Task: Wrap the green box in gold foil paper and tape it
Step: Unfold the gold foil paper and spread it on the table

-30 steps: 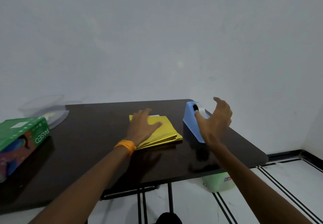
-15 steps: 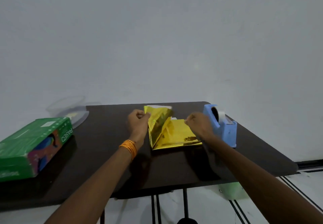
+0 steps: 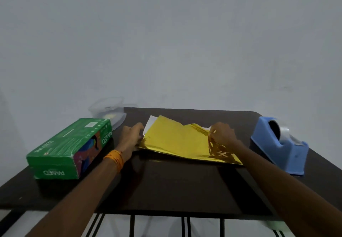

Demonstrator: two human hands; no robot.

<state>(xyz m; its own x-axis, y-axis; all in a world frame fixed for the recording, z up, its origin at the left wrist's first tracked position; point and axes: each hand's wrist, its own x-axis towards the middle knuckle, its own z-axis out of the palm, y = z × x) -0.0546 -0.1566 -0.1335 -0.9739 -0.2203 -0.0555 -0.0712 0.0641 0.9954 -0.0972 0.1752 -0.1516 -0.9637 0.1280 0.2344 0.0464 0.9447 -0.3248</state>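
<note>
Fingers (image 3: pixel 212 132) of right hand (image 3: pixel 224 135) and left hand (image 3: pixel 132 137) pinching gold foil paper (image 3: pixel 175 140), spreading it on table (image 3: pixel 175 186). Barely begun: green box (image 3: pixel 70 148) unwrapped at left, tape dispenser (image 3: pixel 277 146) untouched, right.

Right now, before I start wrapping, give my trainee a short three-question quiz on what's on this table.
1. True or false: the box sits on the foil.
2. Which stands to the right of the foil? A) the box B) the dispenser C) nothing
3. Fill in: the right hand pinches the ___, and the left hand holds its other edge.

Key:
1. False. The box lies to the left of the foil, on the bare table.
2. B
3. foil
</note>
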